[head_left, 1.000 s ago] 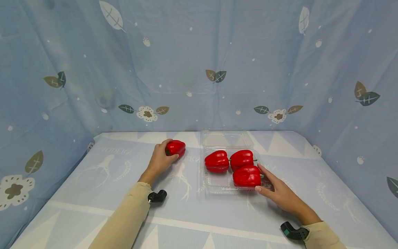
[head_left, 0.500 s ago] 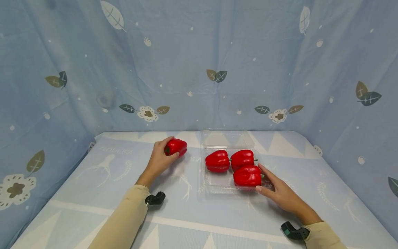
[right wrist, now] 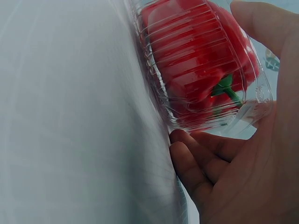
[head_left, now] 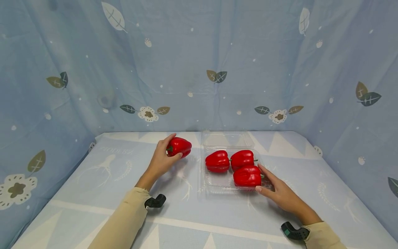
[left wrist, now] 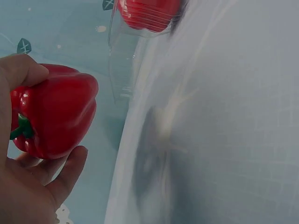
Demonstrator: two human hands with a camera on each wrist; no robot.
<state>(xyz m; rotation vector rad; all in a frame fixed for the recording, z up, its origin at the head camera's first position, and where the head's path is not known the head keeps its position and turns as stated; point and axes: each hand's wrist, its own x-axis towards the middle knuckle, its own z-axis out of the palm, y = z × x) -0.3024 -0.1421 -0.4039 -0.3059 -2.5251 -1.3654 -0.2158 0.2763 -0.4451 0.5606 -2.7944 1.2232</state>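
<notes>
My left hand (head_left: 161, 158) holds a red bell pepper (head_left: 179, 147) above the table, left of a clear plastic container (head_left: 214, 180). In the left wrist view, thumb and fingers clasp that bell pepper (left wrist: 60, 109), its green stem toward the palm. Three more red bell peppers lie in the container: one at the left (head_left: 217, 161), one at the back right (head_left: 242, 159) and one at the front right (head_left: 247, 176). My right hand (head_left: 283, 193) holds the container's front right corner, thumb at the front and curled fingers (right wrist: 191, 163) against the side.
The container's transparent lid (head_left: 228, 139) lies folded back behind it. A pale patterned cloth covers the table (head_left: 192, 214). Blue printed curtains (head_left: 186, 62) close off the back and both sides. Each wrist wears a black strap, such as the right strap (head_left: 293, 231).
The left hand has raised the bell pepper off the table and brought it slightly right, toward the container. The right hand and the container stay where they were.
</notes>
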